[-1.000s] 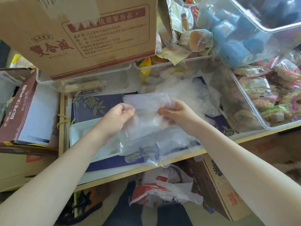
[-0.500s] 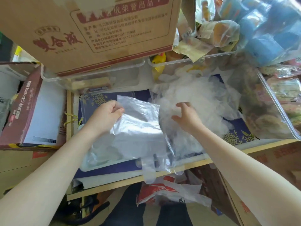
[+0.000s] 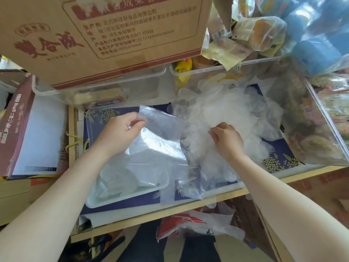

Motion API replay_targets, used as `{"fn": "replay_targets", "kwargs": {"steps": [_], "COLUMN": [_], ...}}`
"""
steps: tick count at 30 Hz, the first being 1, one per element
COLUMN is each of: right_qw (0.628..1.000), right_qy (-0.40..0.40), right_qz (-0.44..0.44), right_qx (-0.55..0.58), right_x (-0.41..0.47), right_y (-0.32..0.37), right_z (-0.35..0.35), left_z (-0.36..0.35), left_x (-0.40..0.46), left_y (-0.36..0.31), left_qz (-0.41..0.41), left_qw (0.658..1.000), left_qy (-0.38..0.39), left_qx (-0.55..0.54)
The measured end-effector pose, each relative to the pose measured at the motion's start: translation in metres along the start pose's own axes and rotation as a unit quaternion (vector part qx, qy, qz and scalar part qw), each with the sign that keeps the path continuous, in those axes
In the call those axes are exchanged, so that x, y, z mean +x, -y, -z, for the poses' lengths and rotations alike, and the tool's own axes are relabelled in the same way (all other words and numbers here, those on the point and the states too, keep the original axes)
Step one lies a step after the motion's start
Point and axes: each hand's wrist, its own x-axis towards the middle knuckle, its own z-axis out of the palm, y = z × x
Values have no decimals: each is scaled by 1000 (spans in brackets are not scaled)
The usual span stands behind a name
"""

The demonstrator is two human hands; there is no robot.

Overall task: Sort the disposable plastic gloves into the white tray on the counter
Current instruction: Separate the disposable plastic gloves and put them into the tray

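Observation:
A white tray (image 3: pixel 105 202) lies on the blue patterned counter at the left, with several clear plastic gloves in it. My left hand (image 3: pixel 119 135) pinches the cuff of a flat clear glove (image 3: pixel 160 144) that lies over the tray. To the right sits a loose heap of clear gloves (image 3: pixel 232 110). My right hand (image 3: pixel 227 141) rests on the near side of that heap, fingers curled into the gloves. Some glove fingers hang over the counter's front edge (image 3: pixel 168 193).
A large cardboard box (image 3: pixel 105 35) sits on a clear bin at the back. Clear bins of wrapped snacks (image 3: pixel 317 129) crowd the right. A maroon box (image 3: pixel 17 121) stands at the left. Below the wooden counter edge (image 3: pixel 151 218) lies a red and white plastic bag (image 3: pixel 198 225).
My left hand lowered the flat glove onto the tray at the left. My right hand let go of it and moved right into the heap.

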Motion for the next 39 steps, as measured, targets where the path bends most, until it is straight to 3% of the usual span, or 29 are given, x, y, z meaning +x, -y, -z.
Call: {"fn": "replay_targets", "kwargs": {"steps": [4,6,9,12,14,17,20,24,27,32,34,36,39], "right_qw": [991,988,981,941,914,890,902,938,942,888,843,804,779], "right_qy": [-87,-124,-113,-78,-102,-163,-151,-159,-159,-107,-83,-74,-65], "right_qz": [-3,5,11,-89,-138,-227,-250,-184,-132,-199,-230,-235,-229], "right_qx": [104,94,157,316,366,360,319,246,266,402,479,541,580], "right_x": [-3,-10,-20,-20,-16,-9,-5,-3,-5,-12,-15,-18,-24], "right_y": [-9,-12,-14,-13,-18,-29,-35,-33,-27,-10,-1,5,18], "right_z": [22,37,55,79,92,101,104,129,158,201,212,222,232], "left_z": [4,5,3,-2,-6,-8,-11,-13,-10,-7,-6,-4,-3], "left_x": [-2,-2,-1,-1,-1,-1,-3,-7,-8,-12,-13,-14,-14], "left_y": [-7,-10,-16,-27,-35,-45,-47,-50,-56,-77,-88,-98,-110], "left_qz": [16,20,20,13,6,0,0,-9,-14,-36,-54,-67,-71], "left_qw": [992,982,969,964,961,957,959,966,964,955,953,949,938], "left_qy": [0,-10,-15,-4,-5,-19,-32,-58,-93,-155,-161,-165,-159], "left_qx": [-122,-186,-244,-264,-278,-289,-282,-252,-250,-251,-249,-260,-301]}}
